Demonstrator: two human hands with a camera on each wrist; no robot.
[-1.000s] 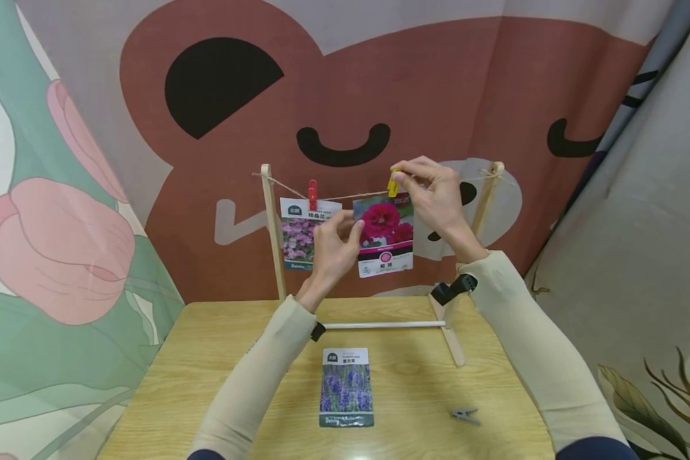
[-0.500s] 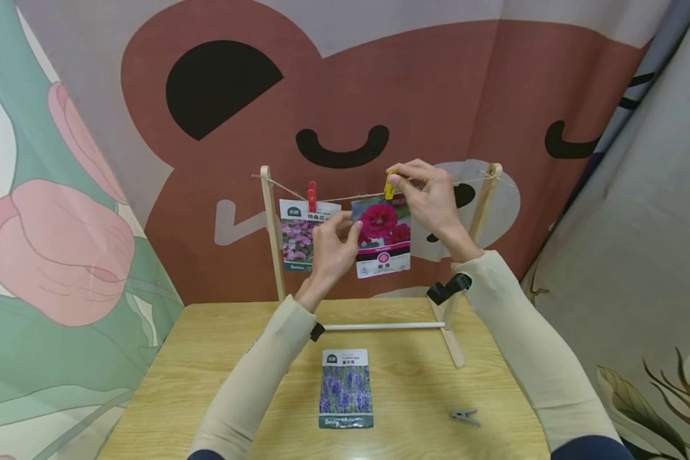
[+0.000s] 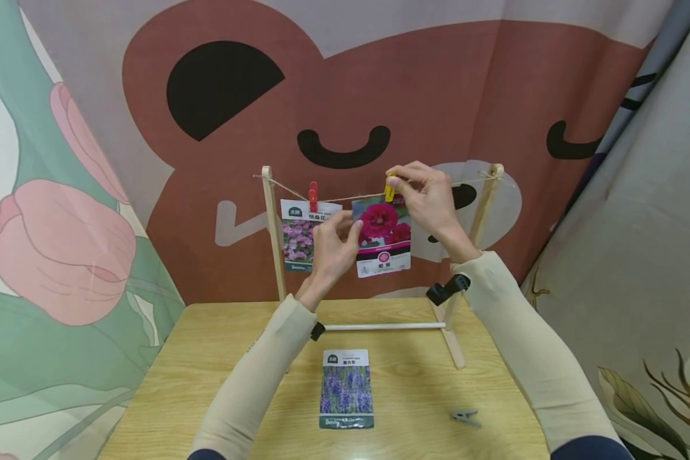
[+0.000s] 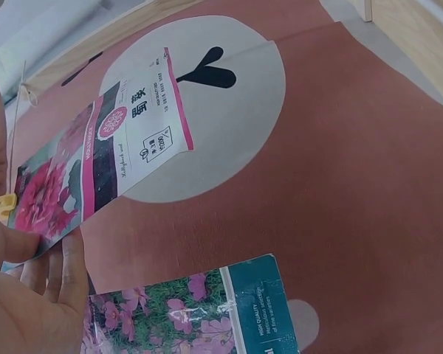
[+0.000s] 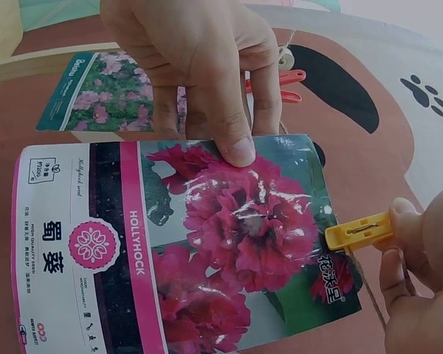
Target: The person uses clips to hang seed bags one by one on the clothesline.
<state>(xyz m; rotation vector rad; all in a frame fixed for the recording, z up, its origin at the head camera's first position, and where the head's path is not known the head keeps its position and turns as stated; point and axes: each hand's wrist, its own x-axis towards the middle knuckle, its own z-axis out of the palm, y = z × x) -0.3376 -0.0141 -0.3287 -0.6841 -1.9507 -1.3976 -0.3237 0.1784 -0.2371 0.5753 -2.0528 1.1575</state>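
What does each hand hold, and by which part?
Left hand: the hollyhock packet, by one side edge, nearer its top. Right hand: the yellow clip, by its handle end.

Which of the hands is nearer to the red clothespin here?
Left. The left hand is below and slightly right of the red clothespin, pinching the hollyhock packet; the right hand is farther right, pinching the yellow clothespin.

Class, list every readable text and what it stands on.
"HOLLYHOCK": red-flower packet
"Hollyhock seed": same
"HIGH QUALITY SEED": same
"蜀葵": same
"HIGH QUALITY": pink-flower packet
"Meticulous selection of fine varieties": same
Purple-flower packet and remaining print: too small or blurred to read surely.
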